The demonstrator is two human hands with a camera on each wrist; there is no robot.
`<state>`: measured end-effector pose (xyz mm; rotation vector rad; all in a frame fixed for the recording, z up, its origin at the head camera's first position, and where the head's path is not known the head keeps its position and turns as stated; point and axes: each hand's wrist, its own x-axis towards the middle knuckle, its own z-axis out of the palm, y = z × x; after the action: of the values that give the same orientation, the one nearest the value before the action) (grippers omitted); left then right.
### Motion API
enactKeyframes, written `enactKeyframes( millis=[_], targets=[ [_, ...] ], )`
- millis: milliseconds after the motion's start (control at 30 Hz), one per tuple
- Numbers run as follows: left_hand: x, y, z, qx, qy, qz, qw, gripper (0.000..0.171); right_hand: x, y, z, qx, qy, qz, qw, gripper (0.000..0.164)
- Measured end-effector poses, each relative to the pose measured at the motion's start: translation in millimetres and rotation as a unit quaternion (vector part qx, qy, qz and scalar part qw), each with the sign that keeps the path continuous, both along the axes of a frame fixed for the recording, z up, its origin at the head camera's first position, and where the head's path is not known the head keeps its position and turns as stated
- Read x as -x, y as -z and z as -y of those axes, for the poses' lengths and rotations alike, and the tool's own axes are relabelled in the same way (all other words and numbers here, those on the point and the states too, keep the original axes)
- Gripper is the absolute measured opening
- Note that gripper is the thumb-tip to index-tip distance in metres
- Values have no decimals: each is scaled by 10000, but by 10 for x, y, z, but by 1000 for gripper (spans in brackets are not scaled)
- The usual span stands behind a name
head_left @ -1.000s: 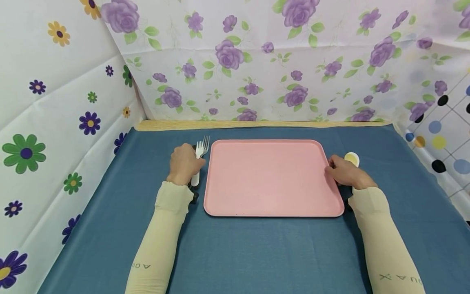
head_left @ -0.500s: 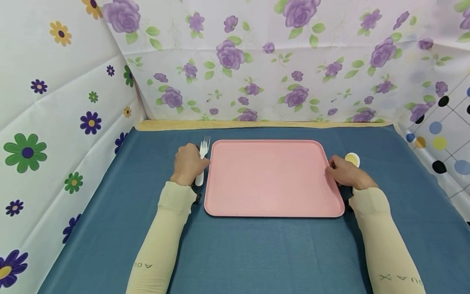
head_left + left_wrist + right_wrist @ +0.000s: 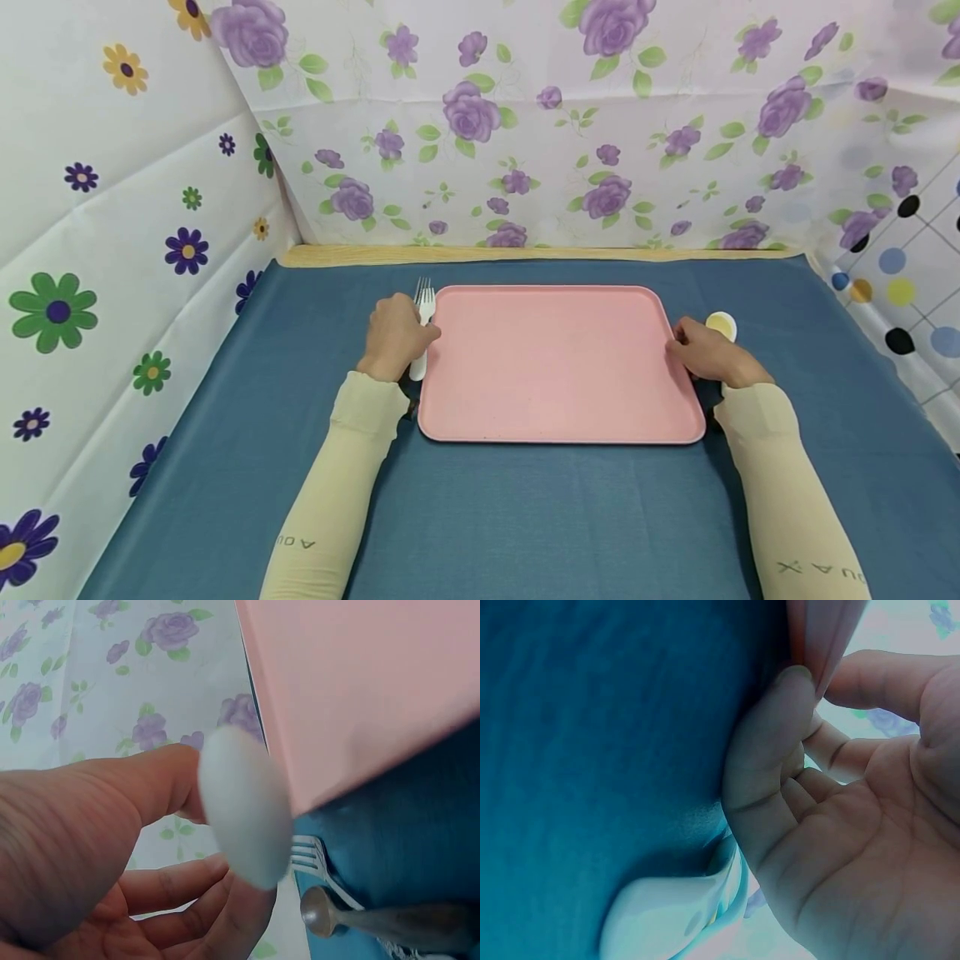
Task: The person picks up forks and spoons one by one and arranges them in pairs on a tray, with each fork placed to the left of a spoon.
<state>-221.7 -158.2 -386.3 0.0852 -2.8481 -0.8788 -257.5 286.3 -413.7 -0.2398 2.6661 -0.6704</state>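
Observation:
My left hand holds a white fork between thumb and fingers, tines pointing away, right by the tray's left rim. The blunt white handle end fills the middle of the left wrist view, blurred. A pink rectangular tray lies flat on the blue cloth. At its right edge my right hand pinches the rim, thumb on one side and fingers on the other, as the right wrist view shows. Beside that hand lies a white spoon, its handle mostly hidden by the hand in the head view.
A metal fork and a brown wooden spoon lie on the cloth left of the tray, largely hidden under my left hand in the head view. Flowered sheets rise behind the table and along both sides.
My left hand has shifted right with the white fork, from a short gap away up to the tray's left rim. The right hand and the tray have stayed in place.

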Motion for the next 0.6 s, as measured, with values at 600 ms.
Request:
enactKeyframes(
  millis=[600],
  targets=[
    [-22, -9, -73, -177, 115, 41, 9998, 47, 1, 5, -16, -46, -37, 10, 10000, 25]
  ],
)
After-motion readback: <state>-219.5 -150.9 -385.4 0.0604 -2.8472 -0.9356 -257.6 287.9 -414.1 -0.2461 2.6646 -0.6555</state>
